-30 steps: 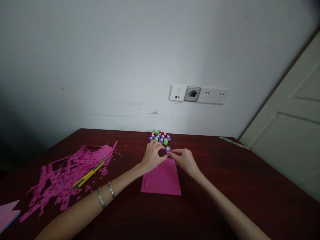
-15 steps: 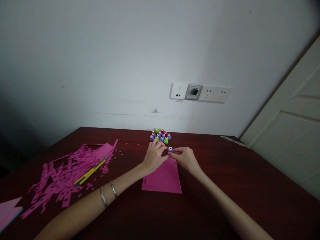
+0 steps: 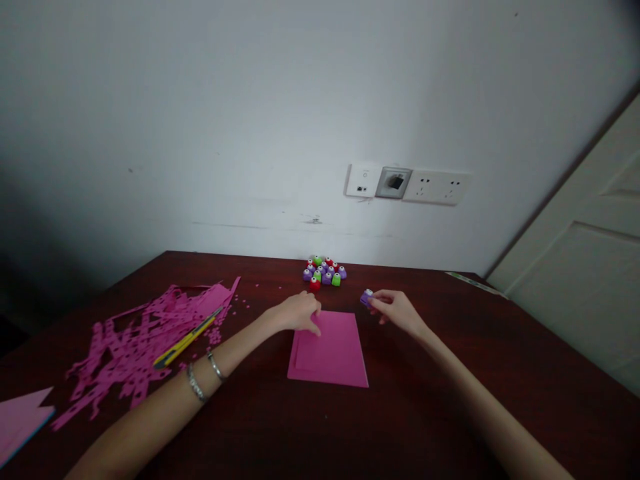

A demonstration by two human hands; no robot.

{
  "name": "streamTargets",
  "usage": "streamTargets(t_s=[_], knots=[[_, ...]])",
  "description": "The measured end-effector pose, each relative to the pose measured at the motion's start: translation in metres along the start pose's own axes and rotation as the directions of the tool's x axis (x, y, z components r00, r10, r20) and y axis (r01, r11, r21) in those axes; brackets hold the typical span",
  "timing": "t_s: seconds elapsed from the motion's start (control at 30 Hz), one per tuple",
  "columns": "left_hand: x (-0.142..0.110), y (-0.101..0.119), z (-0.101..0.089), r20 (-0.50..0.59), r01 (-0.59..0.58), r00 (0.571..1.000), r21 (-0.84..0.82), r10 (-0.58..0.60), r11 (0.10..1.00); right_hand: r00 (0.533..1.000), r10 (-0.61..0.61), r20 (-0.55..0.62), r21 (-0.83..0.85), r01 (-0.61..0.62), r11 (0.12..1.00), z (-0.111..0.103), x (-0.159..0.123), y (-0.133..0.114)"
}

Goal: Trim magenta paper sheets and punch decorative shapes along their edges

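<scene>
A stack of pink paper (image 3: pixel 330 350) lies on the dark wooden table (image 3: pixel 450 373). My left hand (image 3: pixel 296 312) rests on its far left corner, fingers curled down onto the sheet. To the right of the paper, my right hand (image 3: pixel 395 309) pinches a small purple punch (image 3: pixel 367 297) at its fingertips, just above the table. A cluster of several small purple, green and red punches (image 3: pixel 324 271) sits behind the paper near the wall.
A heap of cut pink paper scraps (image 3: pixel 145 340) covers the table's left side, with a yellow utility knife (image 3: pixel 187 339) lying on it. Another pink sheet (image 3: pixel 20 420) pokes in at the lower left. Wall sockets (image 3: pixel 407 185) and a door (image 3: pixel 585 267) stand behind.
My right hand has carried the purple punch away from the paper's far edge to the right. My left hand has let go of it and dropped onto the paper's corner.
</scene>
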State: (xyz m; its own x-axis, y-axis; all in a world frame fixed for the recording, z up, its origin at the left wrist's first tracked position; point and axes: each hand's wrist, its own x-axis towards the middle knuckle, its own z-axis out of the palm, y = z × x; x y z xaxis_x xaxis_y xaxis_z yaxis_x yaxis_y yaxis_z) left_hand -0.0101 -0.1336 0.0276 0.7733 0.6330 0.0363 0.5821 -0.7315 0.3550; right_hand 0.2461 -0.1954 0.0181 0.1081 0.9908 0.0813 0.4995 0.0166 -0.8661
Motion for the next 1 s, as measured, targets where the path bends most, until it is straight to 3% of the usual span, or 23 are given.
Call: streamTargets(t_s=[0.3,0.47,0.77,1.0], knots=[[0.003,-0.007,0.008,0.032,0.017,0.999,-0.114,-0.013,0.993,0.965,0.063,0.255,0.053,-0.079,0.995,-0.007,-0.003,0.014],[0.002,-0.004,0.003,0.062,0.015,0.998,-0.095,-0.009,0.995,0.963,0.031,0.268,0.078,-0.054,0.996,-0.006,-0.005,0.012],[0.008,-0.009,0.002,0.125,0.083,0.991,-0.251,-0.053,0.964,0.961,0.006,0.275,0.019,-0.012,1.0,-0.006,-0.007,0.009],[0.011,-0.017,-0.004,0.127,0.146,0.987,-0.502,-0.095,0.852,0.965,-0.033,0.26,0.017,0.029,0.999,-0.005,-0.007,0.01]])
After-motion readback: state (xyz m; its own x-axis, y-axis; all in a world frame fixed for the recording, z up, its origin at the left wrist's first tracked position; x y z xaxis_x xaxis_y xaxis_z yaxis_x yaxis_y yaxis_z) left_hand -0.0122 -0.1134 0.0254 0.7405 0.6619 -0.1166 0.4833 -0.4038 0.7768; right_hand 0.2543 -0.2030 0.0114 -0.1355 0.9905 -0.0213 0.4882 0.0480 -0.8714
